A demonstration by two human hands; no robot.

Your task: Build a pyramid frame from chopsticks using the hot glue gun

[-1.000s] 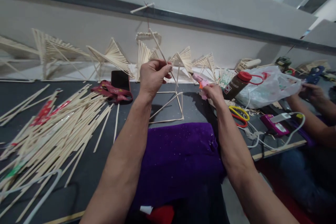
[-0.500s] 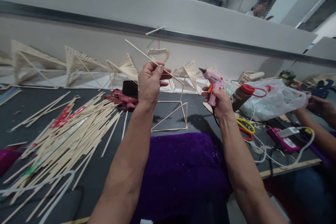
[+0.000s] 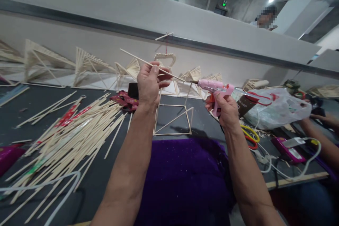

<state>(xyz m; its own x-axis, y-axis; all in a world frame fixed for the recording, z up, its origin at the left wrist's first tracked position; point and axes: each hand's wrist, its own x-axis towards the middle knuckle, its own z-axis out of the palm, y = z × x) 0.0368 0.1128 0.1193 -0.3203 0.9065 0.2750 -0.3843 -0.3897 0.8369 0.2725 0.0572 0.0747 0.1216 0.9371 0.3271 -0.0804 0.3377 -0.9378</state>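
My left hand (image 3: 151, 82) pinches a thin wooden stick (image 3: 135, 55), which slants down to the right above the table. Wrapped round the handle of a pink glue gun (image 3: 215, 86) is my right hand (image 3: 225, 107). The gun's nozzle points left and is at the stick's right end; whether they touch is hard to tell. Below and between my hands, a frame of sticks (image 3: 172, 134) stands on the dark table (image 3: 106, 180).
Loose sticks (image 3: 74, 141) cover the left side. Twisted stick models (image 3: 92, 60) line the wall. At right are a bottle (image 3: 245, 106), a plastic bag (image 3: 278, 109), a purple device (image 3: 288, 150) with cables, and another person's arm (image 3: 317, 136). Purple cloth (image 3: 185, 180) lies in front.
The glue gun has turned level and its nozzle has come to the stick's right end. The stick in my left hand now slopes less steeply. The view has shifted slightly.
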